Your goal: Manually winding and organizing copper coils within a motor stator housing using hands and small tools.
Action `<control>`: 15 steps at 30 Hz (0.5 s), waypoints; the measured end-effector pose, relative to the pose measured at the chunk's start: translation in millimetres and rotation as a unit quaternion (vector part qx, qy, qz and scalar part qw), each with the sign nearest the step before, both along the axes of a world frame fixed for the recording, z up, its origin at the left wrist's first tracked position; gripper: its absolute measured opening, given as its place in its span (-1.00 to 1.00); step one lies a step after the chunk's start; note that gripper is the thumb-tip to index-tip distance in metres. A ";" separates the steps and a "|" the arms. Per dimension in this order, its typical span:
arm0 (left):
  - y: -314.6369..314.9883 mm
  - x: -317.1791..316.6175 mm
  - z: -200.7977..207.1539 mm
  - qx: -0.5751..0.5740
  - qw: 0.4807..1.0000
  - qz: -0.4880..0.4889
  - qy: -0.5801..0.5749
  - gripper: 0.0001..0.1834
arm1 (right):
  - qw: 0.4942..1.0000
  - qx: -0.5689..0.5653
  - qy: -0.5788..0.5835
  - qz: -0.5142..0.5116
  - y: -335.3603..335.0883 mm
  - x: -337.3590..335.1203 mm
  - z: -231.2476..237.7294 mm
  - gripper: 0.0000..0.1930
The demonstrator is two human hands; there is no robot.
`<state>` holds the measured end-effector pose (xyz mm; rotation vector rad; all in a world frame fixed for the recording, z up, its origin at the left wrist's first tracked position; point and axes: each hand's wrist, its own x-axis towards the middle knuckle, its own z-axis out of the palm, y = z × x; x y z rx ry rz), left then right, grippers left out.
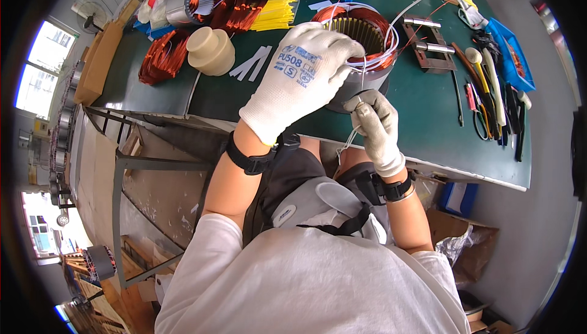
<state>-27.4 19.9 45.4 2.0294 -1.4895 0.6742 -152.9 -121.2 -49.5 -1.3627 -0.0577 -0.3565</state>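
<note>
A motor stator (379, 80) stands upright on the bench in front of me, with copper windings (382, 22) and white sleeved wires around its top rim. My left hand (302, 68), in a white glove, lies over the near left of the rim. Its fingers curl round the winding there; the fingertips are partly hidden. Just below the rim's near side, my right hand (376, 120), also gloved, is closed in a pinch on a thin white cord (364, 77). The cord runs taut up to the winding, and loose ends hang below the hand.
Left of the stator lie copper coils (164, 57), a cream stepped cylinder (211, 51), white strips (252, 63) and yellow strips (273, 14). To the right are a metal frame with rollers (428, 43), scissors (480, 123), sleeving (495, 89) and a blue bin (510, 55).
</note>
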 end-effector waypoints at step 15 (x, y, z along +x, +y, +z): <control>-6.5 23.6 -21.3 -0.033 0.987 -0.100 0.118 -0.91 | 1.000 0.022 0.007 0.011 1.6 -5.8 3.8 -0.78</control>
